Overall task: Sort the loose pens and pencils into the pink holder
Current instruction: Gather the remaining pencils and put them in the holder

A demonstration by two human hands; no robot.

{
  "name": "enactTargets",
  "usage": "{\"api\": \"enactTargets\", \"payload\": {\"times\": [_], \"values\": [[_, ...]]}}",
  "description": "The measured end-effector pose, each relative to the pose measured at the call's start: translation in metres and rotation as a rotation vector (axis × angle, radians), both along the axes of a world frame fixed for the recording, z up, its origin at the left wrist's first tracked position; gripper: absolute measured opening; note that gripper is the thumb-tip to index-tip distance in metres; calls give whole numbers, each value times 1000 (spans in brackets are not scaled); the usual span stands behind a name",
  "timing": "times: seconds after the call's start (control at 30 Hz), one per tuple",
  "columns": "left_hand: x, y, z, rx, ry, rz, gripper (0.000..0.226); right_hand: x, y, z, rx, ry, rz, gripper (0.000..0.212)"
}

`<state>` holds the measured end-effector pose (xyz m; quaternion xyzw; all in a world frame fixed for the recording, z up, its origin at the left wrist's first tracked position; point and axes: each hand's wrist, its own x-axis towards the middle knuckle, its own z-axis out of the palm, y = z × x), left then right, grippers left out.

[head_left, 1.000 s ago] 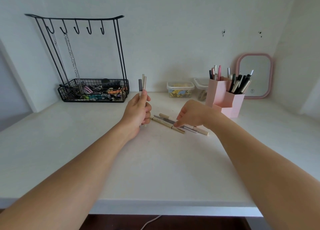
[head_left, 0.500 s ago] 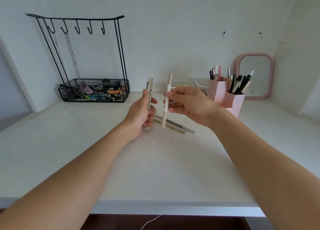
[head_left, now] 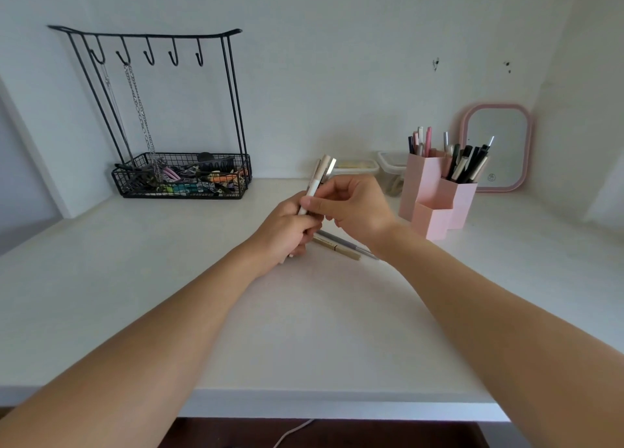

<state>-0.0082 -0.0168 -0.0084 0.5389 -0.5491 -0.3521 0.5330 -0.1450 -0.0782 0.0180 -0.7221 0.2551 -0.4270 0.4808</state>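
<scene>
Both forearms reach in from the near edge of the white desk (head_left: 169, 278) and meet above its middle. The left hand (head_left: 287, 231) is curled into a fist round a small bundle of pens (head_left: 322, 172), which stand nearly upright and lean a little to the right, their tops poking out above the knuckles. The right hand (head_left: 354, 207) comes in from the right with its back to the viewer; its thumb and fingertips pinch the pale pen at the front of that bundle, just above the left fist, so both hands have hold of the same cluster. How many pens are in the bundle is hard to say, since the fingers cover most of their length and only the caps show.

Two loose pens (head_left: 341, 246) lie flat on the desk just behind the hands, partly hidden by the right wrist.

The pink holder (head_left: 435, 204) stands toward the back right corner, already stocked with upright pens and pencils. Behind it a pink-framed mirror (head_left: 496, 147) leans on the wall, and two clear plastic tubs (head_left: 388, 170) are partly blocked by the hands. A black wire rack (head_left: 182, 177) with hooks sits at the back left, its basket contents too jumbled to name.
</scene>
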Motion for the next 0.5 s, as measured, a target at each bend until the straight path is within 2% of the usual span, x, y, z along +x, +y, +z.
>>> {"api": "enactTargets", "payload": {"times": [0.17,0.27,0.33,0.4,0.5], "values": [[-1,-1,-3,-52,-66,48,19,3,1,-4,-204,82,-103,21],[0,-3,-4,-79,4,87,16,4,-1,-2,-321,173,-145,19],[3,-3,-4,-82,53,132,12,3,-4,1,-294,241,-167,25],[7,-4,-4,-86,95,203,28,-2,-7,6,-234,348,-182,36],[13,-6,-3,-109,191,285,34,-14,-10,14,-392,680,-197,46]]}}
